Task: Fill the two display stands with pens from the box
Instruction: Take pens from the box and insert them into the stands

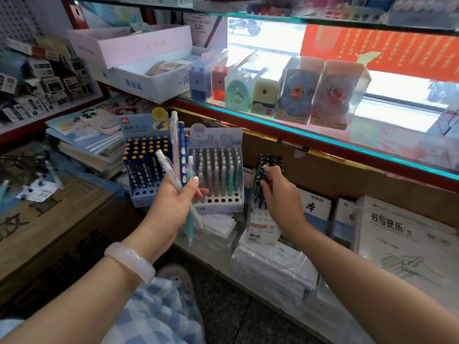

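Checked blue-and-white fabric [154, 316] sits lowest in frame, a white shoe [177, 278] just past it on the floor. Left hand [171, 207], pale bangle [130, 263] on the wrist, has its fingers [192, 184] curled round a fan of pens [178, 167]: clear-white, pink, dark blue with pale dots, teal, tips pointing down. Right hand [280, 194] reaches into a clear box [258, 214] of black-capped pens [269, 161], fingers bent and pinching one or two caps; exact count hard to tell. Two display stands side by side behind the left hand: blue stand [146, 170] with dark blue, yellow-capped pens, front row of holes open; pale stand [218, 175] just right of it with pastel pens, front row of holes also open. Both stands rest on stacked paper goods on a low shelf [285, 281]. Glass shelf [323, 142] above carries boxed pencil sharpeners [295, 95]. Notebook stack [87, 142] and cardboard carton [49, 219] to the left.
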The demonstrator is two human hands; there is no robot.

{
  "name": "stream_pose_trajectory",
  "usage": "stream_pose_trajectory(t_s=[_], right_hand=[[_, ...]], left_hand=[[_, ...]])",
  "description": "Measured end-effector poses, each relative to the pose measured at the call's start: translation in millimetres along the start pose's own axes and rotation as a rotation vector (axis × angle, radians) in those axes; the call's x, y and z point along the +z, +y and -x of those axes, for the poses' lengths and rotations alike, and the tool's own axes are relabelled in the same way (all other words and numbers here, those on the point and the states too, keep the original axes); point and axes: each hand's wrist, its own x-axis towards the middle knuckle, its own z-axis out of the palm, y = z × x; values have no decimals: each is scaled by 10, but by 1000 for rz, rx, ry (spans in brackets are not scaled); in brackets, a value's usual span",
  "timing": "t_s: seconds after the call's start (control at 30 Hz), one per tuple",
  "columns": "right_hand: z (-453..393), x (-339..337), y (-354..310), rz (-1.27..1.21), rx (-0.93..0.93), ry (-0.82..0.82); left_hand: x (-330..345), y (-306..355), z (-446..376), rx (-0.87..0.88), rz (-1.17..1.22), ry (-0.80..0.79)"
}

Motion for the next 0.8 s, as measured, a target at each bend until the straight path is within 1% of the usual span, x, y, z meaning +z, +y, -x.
stream_pose_trajectory(t_s=[0.17, 0.33, 0.4, 0.5, 0.57, 0.73, 0.8], right_hand=[[42, -23, 45, -38, 45, 33], [82, 41, 77, -27, 68, -13], [112, 81, 88, -38, 67, -1], [100, 91, 80, -106, 132, 17], [83, 83, 70, -141, 163, -4], [93, 38, 47, -174, 197, -86], [64, -28, 5, -239, 247, -74]], left_hand=[[-9, -10, 14, 5, 19, 1], [-4, -42, 4, 2, 19, 6], [-17, -45, 1, 1, 15, 5], [-39, -30, 4, -3, 11, 7], [-37, -20, 10, -12, 13, 3], [17, 30, 77, -49, 8, -51], [16, 67, 115, -74, 20, -98]])
